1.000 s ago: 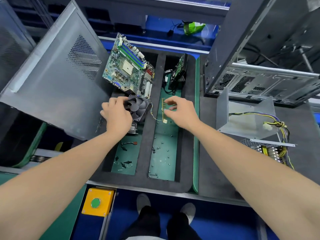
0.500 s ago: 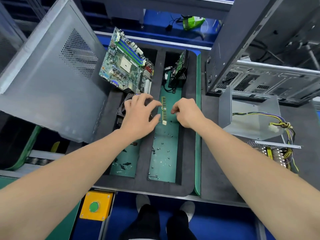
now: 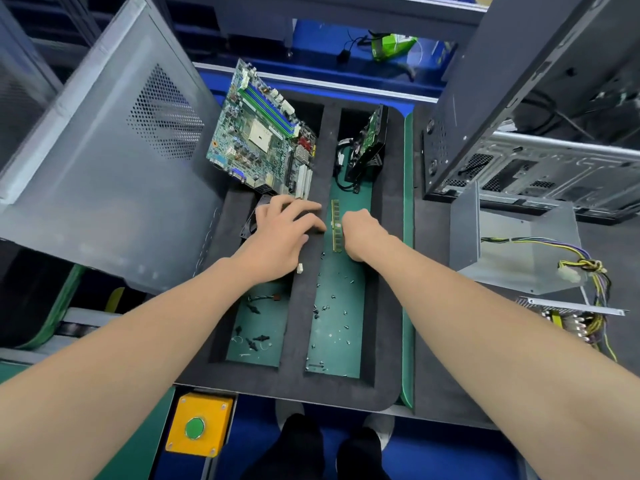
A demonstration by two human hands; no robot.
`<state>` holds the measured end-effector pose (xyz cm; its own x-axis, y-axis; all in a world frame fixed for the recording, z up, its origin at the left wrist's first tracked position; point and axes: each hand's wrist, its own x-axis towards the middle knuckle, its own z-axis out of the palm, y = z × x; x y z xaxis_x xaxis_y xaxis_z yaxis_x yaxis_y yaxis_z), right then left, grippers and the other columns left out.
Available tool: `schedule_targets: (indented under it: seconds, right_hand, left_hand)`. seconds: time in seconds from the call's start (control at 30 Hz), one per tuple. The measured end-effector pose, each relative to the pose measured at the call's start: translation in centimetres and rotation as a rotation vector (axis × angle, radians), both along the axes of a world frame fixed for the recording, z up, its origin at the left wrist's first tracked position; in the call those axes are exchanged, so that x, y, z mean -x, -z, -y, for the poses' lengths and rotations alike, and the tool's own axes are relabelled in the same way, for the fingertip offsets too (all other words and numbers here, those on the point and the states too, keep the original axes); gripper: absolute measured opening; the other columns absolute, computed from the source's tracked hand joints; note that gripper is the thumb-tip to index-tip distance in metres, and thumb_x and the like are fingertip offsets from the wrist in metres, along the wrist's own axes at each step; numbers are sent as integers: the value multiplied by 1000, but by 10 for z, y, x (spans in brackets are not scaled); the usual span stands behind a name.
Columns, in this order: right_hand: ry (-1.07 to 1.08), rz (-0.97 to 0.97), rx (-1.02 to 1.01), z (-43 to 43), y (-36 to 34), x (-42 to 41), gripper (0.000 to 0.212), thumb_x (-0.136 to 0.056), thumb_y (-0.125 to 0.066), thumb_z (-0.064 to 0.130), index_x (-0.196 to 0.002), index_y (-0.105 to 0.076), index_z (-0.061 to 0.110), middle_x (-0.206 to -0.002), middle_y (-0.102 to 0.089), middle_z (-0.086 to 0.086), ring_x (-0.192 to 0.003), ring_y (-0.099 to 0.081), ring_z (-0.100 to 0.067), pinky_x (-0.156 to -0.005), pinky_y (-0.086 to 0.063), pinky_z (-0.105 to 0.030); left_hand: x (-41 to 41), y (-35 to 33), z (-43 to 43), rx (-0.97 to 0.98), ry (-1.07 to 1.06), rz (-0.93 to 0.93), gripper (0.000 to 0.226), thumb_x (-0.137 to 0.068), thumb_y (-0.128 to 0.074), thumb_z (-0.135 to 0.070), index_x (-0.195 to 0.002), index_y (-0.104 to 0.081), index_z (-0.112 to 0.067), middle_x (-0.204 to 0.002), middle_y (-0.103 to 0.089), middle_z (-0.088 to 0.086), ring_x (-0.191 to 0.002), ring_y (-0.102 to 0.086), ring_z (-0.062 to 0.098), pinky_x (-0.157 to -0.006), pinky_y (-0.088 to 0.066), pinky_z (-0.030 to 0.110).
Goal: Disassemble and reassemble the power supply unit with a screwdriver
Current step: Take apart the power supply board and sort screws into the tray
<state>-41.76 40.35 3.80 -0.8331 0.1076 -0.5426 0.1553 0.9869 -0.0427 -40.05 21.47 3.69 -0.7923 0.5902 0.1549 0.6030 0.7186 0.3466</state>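
The opened power supply lies at the right: its bent metal cover (image 3: 519,247) with a bundle of coloured wires (image 3: 588,268), and the exposed board (image 3: 568,318) just in front of it. No screwdriver is in sight. Both hands are over the black foam tray (image 3: 311,382). My left hand (image 3: 284,233) lies spread on a black fan (image 3: 252,221), fingertips on the tray's middle divider. My right hand (image 3: 363,235) is curled, knuckles beside a memory stick (image 3: 335,233); whatever its fingers may hold is hidden. Several loose screws (image 3: 332,306) lie in the right compartment.
A motherboard (image 3: 259,136) leans at the tray's back left, a hard drive (image 3: 369,143) at its back right. A grey side panel (image 3: 104,150) stands to the left, the computer case (image 3: 519,98) to the right. A yellow button box (image 3: 197,424) sits at the front edge.
My left hand let go of the fan's side and slid right over it to the divider. My right hand's fingers curled in beside the memory stick.
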Motion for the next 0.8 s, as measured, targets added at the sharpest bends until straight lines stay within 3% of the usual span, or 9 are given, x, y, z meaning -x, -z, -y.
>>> schedule_targets:
  seconds: [0.2,0.27,0.53,0.7,0.8]
  right_hand:
    - [82,-18,17,6,28,8,28,-88,-54,-4,-71,-38,10,-79,-41,-7,-63,-45,-24,-56,-41,-34]
    - [92,-26,21,6,35,6,25,-88,-52,-5,-72,-39,9,-79,-41,-7,-62,-42,-23,-52,-38,-33]
    - [72,-29,12,5,40,4,21,-89,-49,-7,-75,-42,7,-78,-43,-8,-62,-43,-23,-65,-44,-35]
    - [46,-4,-17,5,36,7,25,-90,-52,-5,-72,-41,9,-79,-42,-7,-60,-41,-22,-56,-41,-34]
    - [44,35,-22,5,34,6,19,-88,-61,-2,-81,-45,6,-82,-43,-7,-63,-46,-22,-54,-42,-33]
  left_hand:
    - [5,0,5,-107,-1,104,31,-97,-61,-15,-123,-63,-30,-150,-48,-21,-128,-31,16,-97,-23,40]
    - [4,0,7,-112,7,105,28,-98,-60,-17,-123,-63,-30,-151,-47,-22,-130,-31,16,-97,-20,39]
    - [1,0,8,-133,-3,124,24,-98,-61,-19,-120,-65,-30,-152,-46,-22,-133,-31,17,-103,-18,39]
    - [3,-2,11,-77,28,124,28,-96,-62,-14,-116,-65,-32,-153,-44,-22,-132,-31,17,-99,-20,38]
    - [3,-3,11,-93,26,141,29,-94,-62,-8,-109,-65,-32,-152,-45,-23,-131,-30,15,-97,-17,35]
